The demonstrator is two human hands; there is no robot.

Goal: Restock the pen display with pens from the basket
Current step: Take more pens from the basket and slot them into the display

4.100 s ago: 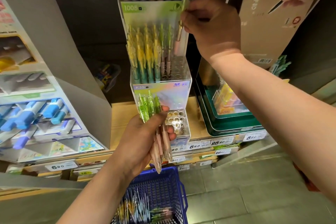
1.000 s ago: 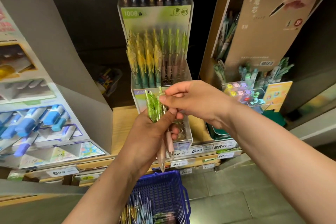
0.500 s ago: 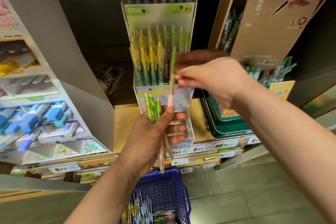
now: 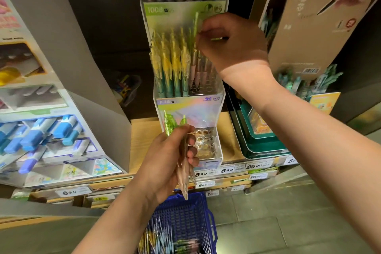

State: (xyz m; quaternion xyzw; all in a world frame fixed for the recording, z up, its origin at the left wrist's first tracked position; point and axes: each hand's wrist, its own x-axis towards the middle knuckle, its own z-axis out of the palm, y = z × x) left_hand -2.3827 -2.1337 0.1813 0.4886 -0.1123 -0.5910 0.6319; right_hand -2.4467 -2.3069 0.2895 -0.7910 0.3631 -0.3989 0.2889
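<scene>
**One pen over the middle tier, a bundle waiting below**

The right hand pinches a single green-topped pen between thumb and fingertips. It holds the pen upright over the middle tier of the pen display, above the open holes on that tier's right side. The left hand is curled round a bundle of pens, tips down, above the blue basket, which holds more stock.

The likeliest slip is a missed hole, since the right hand itself hides part of the grid. The yellow-topped pens stand just beside and could be knocked askew. A slack left grip might let a pen slide out past the basket.

A brown cardboard stand crowds the right wrist. Blue markers fill the left rack, and price tags line the shelf edge.
</scene>
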